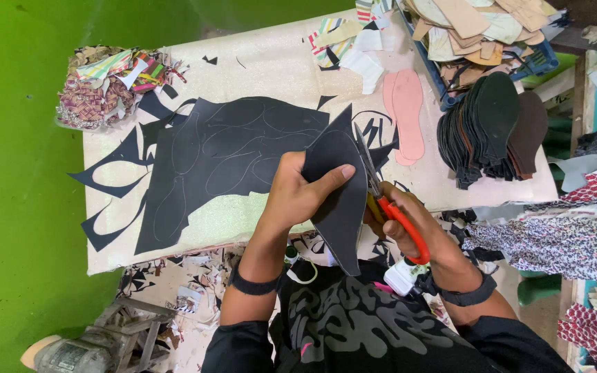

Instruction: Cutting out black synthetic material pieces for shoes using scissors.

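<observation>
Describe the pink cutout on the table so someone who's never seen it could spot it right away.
Start at the pale table and go to its far right part, beside the fanned stack of black soles. The pink sole shape lies flat there, alone; it is the only pink piece.

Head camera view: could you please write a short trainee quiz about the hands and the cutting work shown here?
1. True or false: the right hand holds orange-handled scissors.
2. What does the left hand hold? A) pink insole template B) black sheet piece C) fabric scraps
3. What lies stacked at the right of the table?

Key: 1 true. 2 B, the black sheet piece. 3 Black cut-out soles.
</observation>
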